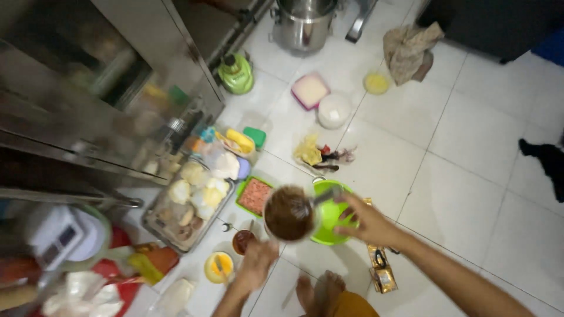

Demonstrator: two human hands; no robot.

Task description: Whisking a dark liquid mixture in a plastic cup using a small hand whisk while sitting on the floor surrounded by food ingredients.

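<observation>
Bowl (289,212) in my left hand (257,262) held dark brown mix. Under it was bright green basin (332,218). My right hand (367,221) was near its rim. Small green tray (254,196) had pink-red contents. Floor tiles (470,152) were white. Pink-edged box (309,90) had white inside. Round tub (333,110) was white. Small cup (218,267) was yellow. Big pot (304,23) was silver.

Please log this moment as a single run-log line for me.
left hand: holds bowl of brown mix | right hand: on spoon over green bowl | floor: tray of dough pieces
</observation>
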